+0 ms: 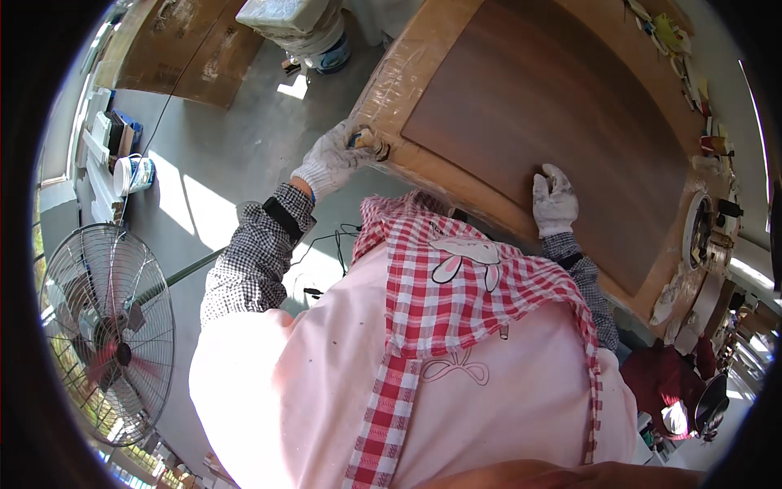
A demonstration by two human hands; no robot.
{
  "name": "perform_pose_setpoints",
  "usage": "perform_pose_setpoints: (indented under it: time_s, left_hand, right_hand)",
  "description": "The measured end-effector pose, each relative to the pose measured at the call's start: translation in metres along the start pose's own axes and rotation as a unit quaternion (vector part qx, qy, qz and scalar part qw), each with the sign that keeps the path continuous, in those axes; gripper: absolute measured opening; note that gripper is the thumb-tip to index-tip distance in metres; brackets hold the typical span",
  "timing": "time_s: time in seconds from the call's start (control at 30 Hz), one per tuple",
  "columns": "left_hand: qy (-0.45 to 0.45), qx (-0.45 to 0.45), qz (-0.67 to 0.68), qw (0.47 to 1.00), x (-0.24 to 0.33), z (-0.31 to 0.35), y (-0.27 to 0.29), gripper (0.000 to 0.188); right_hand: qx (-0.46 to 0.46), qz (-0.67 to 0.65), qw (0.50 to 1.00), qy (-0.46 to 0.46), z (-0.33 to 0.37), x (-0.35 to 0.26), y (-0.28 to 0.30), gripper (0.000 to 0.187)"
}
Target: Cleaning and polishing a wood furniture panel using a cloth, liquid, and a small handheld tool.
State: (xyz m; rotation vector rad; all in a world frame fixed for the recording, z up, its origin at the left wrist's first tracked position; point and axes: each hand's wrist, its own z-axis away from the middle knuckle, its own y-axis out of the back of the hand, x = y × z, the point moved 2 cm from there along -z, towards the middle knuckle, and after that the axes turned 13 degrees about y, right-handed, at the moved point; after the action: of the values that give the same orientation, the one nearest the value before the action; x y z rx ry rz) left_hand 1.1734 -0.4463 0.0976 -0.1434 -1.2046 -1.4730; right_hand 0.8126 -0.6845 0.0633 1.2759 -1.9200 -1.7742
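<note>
A dark brown flat panel (554, 122) lies on a workbench (472, 175) whose tan top is wrapped in clear film. At the bench's near left corner, my left hand (332, 156), in a dusty white knit glove, is closed round a small object (368, 143) with brown and blue parts. Its kind is not clear, and the fingers hide part of it. My right hand (555, 201), gloved the same way, is at the panel's near edge, fingers extended and thumb apart, with nothing in it.
A large standing fan (110, 334) is at the left. Buckets (133, 175) and a brown board (183, 49) are farther back on the grey floor (220, 130). Tools and a round tape-like ring (697, 231) line the bench's right side. Dark red cloth (664, 383) lies beyond.
</note>
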Motion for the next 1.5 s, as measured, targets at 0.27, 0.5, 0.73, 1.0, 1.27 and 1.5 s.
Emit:
perform_pose_setpoints:
  time_s: [0.27, 0.5, 0.73, 1.0, 1.27, 1.5]
  left_hand:
    - [0.020, 0.071, 0.133, 0.988, 0.003, -0.024, -0.014, 0.046]
    - [-0.021, 0.043, 0.065, 0.997, 0.019, -0.051, -0.010, 0.049]
    - [-0.050, 0.024, 0.035, 0.998, 0.062, -0.093, 0.000, 0.043]
    - [-0.155, 0.007, -0.039, 0.987, 0.096, -0.210, 0.001, 0.037]
    - [-0.077, -0.048, 0.122, 0.988, 0.183, -0.315, 0.019, 0.037]
    - [-0.103, -0.035, -0.048, 0.993, 0.243, -0.433, 0.034, 0.040]
  right_hand:
    - [0.000, 0.035, 0.999, -0.011, -0.008, -0.007, 0.000, 0.034]
    - [0.027, 0.043, 0.999, 0.001, -0.006, -0.011, 0.001, 0.033]
    - [0.031, 0.037, 0.999, 0.005, -0.004, -0.011, 0.000, 0.032]
    - [0.016, -0.003, 1.000, 0.006, -0.008, -0.019, 0.008, 0.032]
    - [-0.005, 0.000, 0.999, 0.041, -0.006, -0.028, 0.013, 0.030]
    - [-0.055, -0.025, 0.997, 0.057, -0.007, -0.028, 0.015, 0.021]
